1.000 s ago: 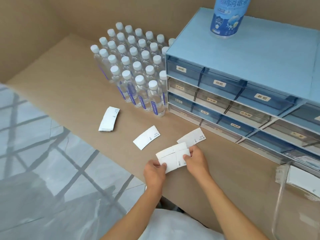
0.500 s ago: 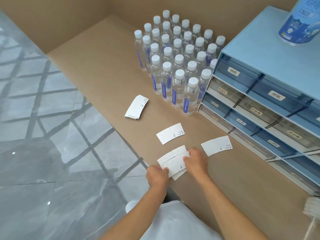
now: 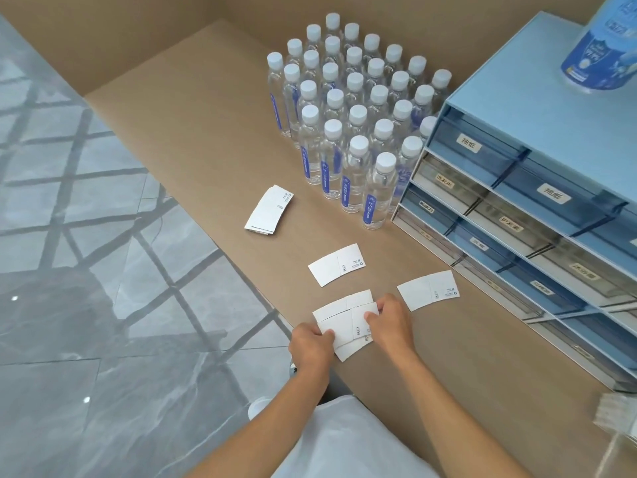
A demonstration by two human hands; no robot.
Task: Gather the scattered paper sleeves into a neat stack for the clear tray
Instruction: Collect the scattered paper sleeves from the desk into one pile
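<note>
White paper sleeves lie on the brown counter. My left hand (image 3: pixel 312 346) and my right hand (image 3: pixel 391 320) both pinch a small overlapping pile of sleeves (image 3: pixel 343 322) flat near the front edge, one hand on each side. A single sleeve (image 3: pixel 336 264) lies just beyond the pile. Another single sleeve (image 3: pixel 427 289) rests to the right of my right hand. A thin stack of sleeves (image 3: pixel 269 214) sits further off to the left. The corner of the clear tray (image 3: pixel 617 422) shows at the lower right edge.
A block of several water bottles (image 3: pixel 355 115) stands at the back. A blue drawer cabinet (image 3: pixel 537 201) fills the right side, with a blue canister (image 3: pixel 601 46) on top. The counter's left edge (image 3: pixel 206 236) drops to a grey tiled floor.
The view has swung left, so the clear tray has slid almost out of frame. Both hands stay on the pile, which has been drawn slightly towards the front edge, away from the right-hand single sleeve.
</note>
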